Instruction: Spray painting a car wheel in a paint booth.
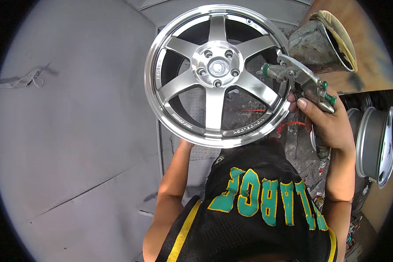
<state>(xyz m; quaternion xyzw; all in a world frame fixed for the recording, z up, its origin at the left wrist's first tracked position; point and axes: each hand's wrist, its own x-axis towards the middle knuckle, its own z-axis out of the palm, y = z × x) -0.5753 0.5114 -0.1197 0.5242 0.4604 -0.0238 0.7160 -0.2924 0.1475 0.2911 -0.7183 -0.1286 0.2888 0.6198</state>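
Observation:
A silver alloy wheel (215, 102) with several broad spokes faces me, its polished face and rim shining. My left hand (186, 143) reaches behind the lower left of its rim; the fingers are hidden by the wheel, so their grip does not show. My right hand (325, 118) is closed round a metal spray gun (308, 83) with green fittings, just right of the rim. The gun's nozzle points left across the wheel's face. On top of the gun sits a stained paint cup (318, 46), with yellowish material around its wide mouth.
Another silver wheel (375, 142) stands at the right, partly behind my right arm. A red hose (290, 125) runs behind the alloy wheel. Large grey panels (74, 131) fill the left side, with a bundled cord (30, 78) on them. A brown board (371, 48) is at the upper right.

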